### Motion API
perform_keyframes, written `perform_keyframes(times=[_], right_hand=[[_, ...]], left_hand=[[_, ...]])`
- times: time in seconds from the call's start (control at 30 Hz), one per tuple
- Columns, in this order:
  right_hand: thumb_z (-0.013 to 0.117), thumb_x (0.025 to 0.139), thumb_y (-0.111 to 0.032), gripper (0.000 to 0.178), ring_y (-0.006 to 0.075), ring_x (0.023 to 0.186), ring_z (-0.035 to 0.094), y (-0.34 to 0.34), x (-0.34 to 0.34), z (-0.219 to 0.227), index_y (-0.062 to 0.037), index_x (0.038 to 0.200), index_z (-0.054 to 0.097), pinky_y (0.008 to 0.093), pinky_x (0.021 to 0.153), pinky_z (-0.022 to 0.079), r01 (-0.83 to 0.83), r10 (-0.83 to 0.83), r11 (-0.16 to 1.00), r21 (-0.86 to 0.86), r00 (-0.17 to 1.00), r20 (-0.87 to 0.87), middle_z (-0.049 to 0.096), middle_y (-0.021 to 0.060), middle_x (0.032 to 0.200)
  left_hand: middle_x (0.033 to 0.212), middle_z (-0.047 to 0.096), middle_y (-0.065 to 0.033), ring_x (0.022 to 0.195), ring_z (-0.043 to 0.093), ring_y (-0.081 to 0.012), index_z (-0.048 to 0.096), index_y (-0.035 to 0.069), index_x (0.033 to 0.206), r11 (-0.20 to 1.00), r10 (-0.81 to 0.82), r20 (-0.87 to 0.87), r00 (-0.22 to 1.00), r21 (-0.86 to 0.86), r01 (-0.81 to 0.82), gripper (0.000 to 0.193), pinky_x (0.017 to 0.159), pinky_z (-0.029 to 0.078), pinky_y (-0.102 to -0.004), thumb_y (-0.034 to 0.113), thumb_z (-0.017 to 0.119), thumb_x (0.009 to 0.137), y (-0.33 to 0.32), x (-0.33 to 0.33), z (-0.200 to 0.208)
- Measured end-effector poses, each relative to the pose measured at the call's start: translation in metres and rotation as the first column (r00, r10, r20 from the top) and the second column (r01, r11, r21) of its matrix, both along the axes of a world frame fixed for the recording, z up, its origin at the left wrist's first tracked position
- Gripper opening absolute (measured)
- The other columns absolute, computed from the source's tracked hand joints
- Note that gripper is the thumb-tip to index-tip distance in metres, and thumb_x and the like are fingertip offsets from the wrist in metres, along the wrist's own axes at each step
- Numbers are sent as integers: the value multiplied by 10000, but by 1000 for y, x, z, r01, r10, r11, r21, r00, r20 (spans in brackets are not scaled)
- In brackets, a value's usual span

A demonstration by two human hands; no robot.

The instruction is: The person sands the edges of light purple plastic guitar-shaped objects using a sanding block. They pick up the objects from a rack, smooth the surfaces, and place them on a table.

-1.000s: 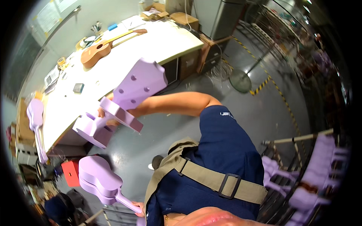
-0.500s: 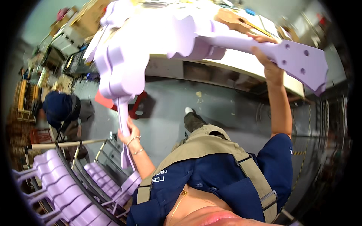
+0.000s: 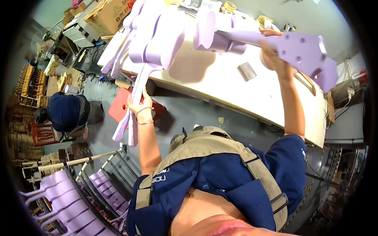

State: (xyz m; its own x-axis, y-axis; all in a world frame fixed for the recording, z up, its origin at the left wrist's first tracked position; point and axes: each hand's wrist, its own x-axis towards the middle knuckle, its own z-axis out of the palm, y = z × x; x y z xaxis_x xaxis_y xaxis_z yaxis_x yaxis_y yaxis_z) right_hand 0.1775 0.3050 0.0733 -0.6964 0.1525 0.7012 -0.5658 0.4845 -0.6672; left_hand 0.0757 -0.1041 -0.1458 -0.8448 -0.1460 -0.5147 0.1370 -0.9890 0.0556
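My left hand (image 3: pixel 139 105) is closed around the necks of two pale purple ukuleles (image 3: pixel 163 43). Their bodies point away from me over the left end of the white workbench (image 3: pixel 271 96), and the headstocks hang below my wrist. At the right, my right hand (image 3: pixel 278 59) grips the necks of more purple ukuleles (image 3: pixel 224 42), at least two, held above the bench. Their headstocks overlap on the far right, and a shadow lies below the bodies. Beyond my left hand's load, further purple ukuleles (image 3: pixel 120 51) rest at the bench's left end.
A grey block (image 3: pixel 247 71) and a partly hidden wooden ukulele (image 3: pixel 306 83) lie on the bench; yellow tape (image 3: pixel 229 6) sits at its back. Below stands a red stool (image 3: pixel 120 104). A rack of purple ukuleles (image 3: pixel 65 200) is at lower left. Someone in dark blue (image 3: pixel 67 112) bends at left.
The view has shifted toward the bench, showing more of its top. The left-hand ukuleles have moved from over the floor to over the bench edge. Both hands keep their hold.
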Motion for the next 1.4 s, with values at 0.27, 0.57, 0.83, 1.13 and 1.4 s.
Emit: perform_keyframes(times=[0.27, 0.57, 0.83, 1.13, 1.4], right_hand=[[638, 683, 89, 287, 247, 1034, 545, -75, -103, -73, -23, 933, 553, 388, 911, 445, 185, -174, 961, 207, 982, -73, 583, 111, 955], [651, 627, 20, 163, 303, 933, 592, -169, -157, -176, -65, 756, 598, 387, 797, 498, 521, -469, 818, 245, 850, -242, 606, 82, 839], [597, 622, -56, 161, 233, 1055, 490, -233, -190, -251, -152, 752, 591, 405, 887, 456, 455, -487, 782, 425, 873, -38, 546, 12, 933], [562, 684, -84, 312, 249, 1142, 418, -245, -206, -296, -144, 991, 565, 414, 956, 388, 306, -419, 798, 519, 901, 113, 482, 67, 1150], [479, 615, 108, 606, 346, 1184, 354, -209, -134, -266, -114, 1179, 470, 410, 934, 386, 159, -285, 933, 323, 875, 392, 346, 175, 1283]], left_hand=[[996, 555, -191, 969, 537, -345, 490, -88, 995, 999, -28, 78, 997, 23, 26, 420, 878, 450, -485, 191, 589, 697, 43, -151, -17], [1018, 533, -182, 977, 529, -330, 484, -75, 1015, 975, -154, 150, 977, 183, 126, 442, 899, 441, -461, 192, 632, 696, 89, -246, -33], [1057, 535, -167, 1024, 516, -322, 468, -81, 1060, 957, -237, 198, 951, 214, 193, 471, 921, 432, -445, 221, 632, 738, 82, -296, -66], [1228, 404, -263, 1163, 409, -360, 387, -141, 1093, 730, -652, 177, 737, 408, 548, 537, 977, 387, -405, 195, 653, 770, 59, -266, -32], [1120, 500, -167, 1096, 475, -267, 471, -20, 1069, 463, -878, 48, 477, 341, 818, 413, 931, 409, -391, 263, 612, 804, 119, -175, -21]])
